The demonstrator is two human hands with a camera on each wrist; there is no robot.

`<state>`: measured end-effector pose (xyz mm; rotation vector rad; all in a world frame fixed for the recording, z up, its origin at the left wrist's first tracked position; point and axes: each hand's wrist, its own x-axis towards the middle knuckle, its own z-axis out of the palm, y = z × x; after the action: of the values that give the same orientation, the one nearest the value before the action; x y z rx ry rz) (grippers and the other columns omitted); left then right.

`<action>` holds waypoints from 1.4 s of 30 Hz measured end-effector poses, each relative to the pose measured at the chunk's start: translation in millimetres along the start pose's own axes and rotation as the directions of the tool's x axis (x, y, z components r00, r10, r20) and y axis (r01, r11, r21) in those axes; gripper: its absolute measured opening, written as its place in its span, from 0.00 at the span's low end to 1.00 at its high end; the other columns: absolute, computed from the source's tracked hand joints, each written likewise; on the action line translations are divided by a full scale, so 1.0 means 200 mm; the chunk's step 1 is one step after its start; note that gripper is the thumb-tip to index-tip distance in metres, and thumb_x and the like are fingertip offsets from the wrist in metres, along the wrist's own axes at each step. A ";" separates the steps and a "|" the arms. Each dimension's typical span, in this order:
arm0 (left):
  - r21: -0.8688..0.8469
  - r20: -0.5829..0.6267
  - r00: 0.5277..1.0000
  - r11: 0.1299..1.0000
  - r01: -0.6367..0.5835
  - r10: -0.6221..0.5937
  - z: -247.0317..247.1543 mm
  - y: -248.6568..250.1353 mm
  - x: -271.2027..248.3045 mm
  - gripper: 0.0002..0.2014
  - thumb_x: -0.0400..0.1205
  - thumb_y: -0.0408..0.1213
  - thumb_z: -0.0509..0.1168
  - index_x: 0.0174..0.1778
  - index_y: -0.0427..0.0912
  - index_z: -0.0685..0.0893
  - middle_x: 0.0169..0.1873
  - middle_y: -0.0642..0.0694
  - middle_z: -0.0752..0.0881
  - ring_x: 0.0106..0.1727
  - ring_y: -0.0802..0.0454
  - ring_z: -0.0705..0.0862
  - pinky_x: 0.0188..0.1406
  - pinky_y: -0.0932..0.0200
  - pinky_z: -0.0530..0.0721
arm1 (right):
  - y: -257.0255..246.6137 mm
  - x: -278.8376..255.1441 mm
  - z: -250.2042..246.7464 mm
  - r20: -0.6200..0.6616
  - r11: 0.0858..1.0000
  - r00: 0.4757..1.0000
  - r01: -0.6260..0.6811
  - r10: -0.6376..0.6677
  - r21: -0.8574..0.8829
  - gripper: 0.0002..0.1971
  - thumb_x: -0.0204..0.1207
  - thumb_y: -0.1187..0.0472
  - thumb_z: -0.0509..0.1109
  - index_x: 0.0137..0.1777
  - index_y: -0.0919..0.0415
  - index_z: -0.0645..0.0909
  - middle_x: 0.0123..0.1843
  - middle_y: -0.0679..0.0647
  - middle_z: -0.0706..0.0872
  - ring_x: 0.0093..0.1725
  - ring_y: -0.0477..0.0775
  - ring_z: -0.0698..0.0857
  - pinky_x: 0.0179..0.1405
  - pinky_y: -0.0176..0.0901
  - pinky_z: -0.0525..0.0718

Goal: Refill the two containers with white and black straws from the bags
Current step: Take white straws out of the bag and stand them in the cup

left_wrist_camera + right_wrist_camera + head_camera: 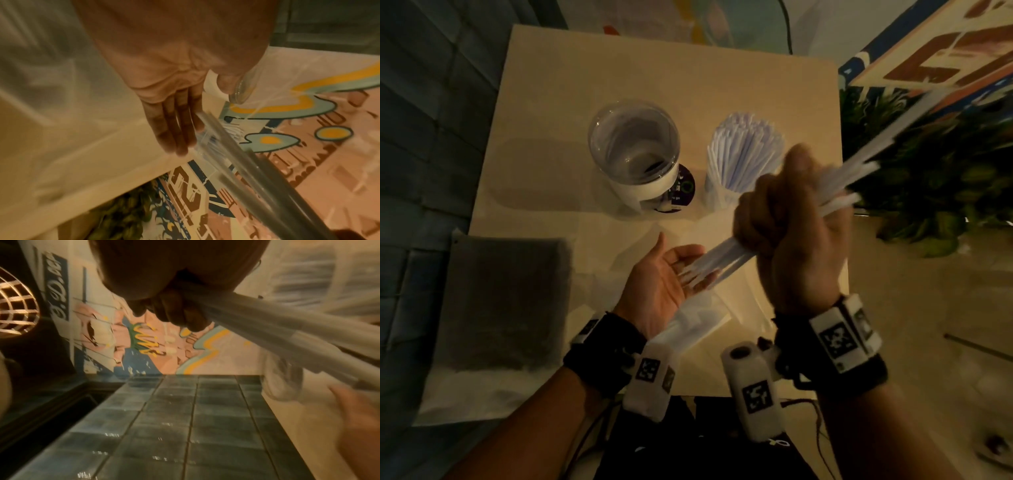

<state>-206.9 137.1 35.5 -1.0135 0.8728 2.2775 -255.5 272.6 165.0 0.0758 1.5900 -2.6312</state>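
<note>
White straws [736, 253] run as a slanted bundle through the fisted right hand [787, 233], lower ends touching the flat, spread left hand [664, 284], with the straw-filled container [739, 164] just beyond, nearer the right.

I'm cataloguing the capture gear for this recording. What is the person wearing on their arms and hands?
Both forearms are bare, with no sleeves or gloves. The left wrist and the right wrist each carry a black strap holding white box-shaped camera units that bear square black-and-white coded markers. Thin dark cables trail from the straps toward the body.
</note>
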 end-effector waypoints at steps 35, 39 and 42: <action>0.570 -0.051 0.989 0.817 -0.085 0.138 0.03 -0.05 -0.04 0.16 0.86 0.37 0.61 0.32 0.41 0.82 0.25 0.46 0.81 0.29 0.50 0.77 0.30 0.59 0.73 | 0.14 0.02 -0.04 0.189 0.973 0.974 -0.083 0.126 -0.217 0.18 0.80 0.51 0.63 0.27 0.48 0.78 0.20 0.44 0.72 0.18 0.45 0.68 0.23 0.41 0.67; 0.847 0.026 0.862 0.447 -0.289 0.506 -0.13 -0.01 0.03 0.15 0.83 0.43 0.68 0.36 0.36 0.81 0.31 0.48 0.85 0.34 0.55 0.81 0.38 0.60 0.78 | -0.02 0.21 -0.08 0.072 0.971 0.993 0.107 -0.093 -0.212 0.21 0.84 0.53 0.59 0.27 0.47 0.76 0.20 0.42 0.71 0.19 0.46 0.67 0.23 0.42 0.66; 0.966 0.244 0.732 -0.095 -0.239 0.636 -0.29 0.01 0.05 0.25 0.73 0.64 0.68 0.52 0.46 0.80 0.50 0.51 0.84 0.51 0.53 0.79 0.50 0.52 0.77 | -0.09 0.34 -0.12 -0.037 0.941 0.963 0.251 -0.266 -0.225 0.22 0.87 0.59 0.57 0.29 0.48 0.75 0.22 0.44 0.70 0.19 0.48 0.67 0.22 0.43 0.66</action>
<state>-187.8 95.0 -2.5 -0.2955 2.7590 1.0850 -324.8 299.0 164.2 -0.0627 2.0306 -2.6385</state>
